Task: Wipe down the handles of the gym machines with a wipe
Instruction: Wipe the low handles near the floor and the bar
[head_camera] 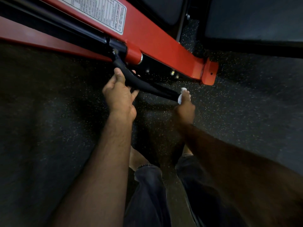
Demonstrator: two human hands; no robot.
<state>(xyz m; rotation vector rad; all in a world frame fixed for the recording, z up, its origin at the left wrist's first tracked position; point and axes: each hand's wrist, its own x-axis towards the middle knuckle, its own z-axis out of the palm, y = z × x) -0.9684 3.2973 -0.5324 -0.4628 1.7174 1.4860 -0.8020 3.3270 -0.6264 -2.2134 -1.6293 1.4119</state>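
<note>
A black curved handle [144, 85] hangs from the red machine frame [157, 41] and slopes down to the right. My left hand [119, 95] grips its upper bend, thumb on top and fingers curled underneath. My right hand [185, 104] is closed around the handle's lower end with a small white wipe [181, 97] pressed between the fingers and the handle. Only part of the wipe shows past my fingers.
A white instruction label [101, 12] is stuck on the red beam, which ends in a red foot plate [210, 72] on the dark speckled rubber floor [246, 104]. Black padded machine parts [254, 22] fill the top right. My legs and bare feet are below the handle.
</note>
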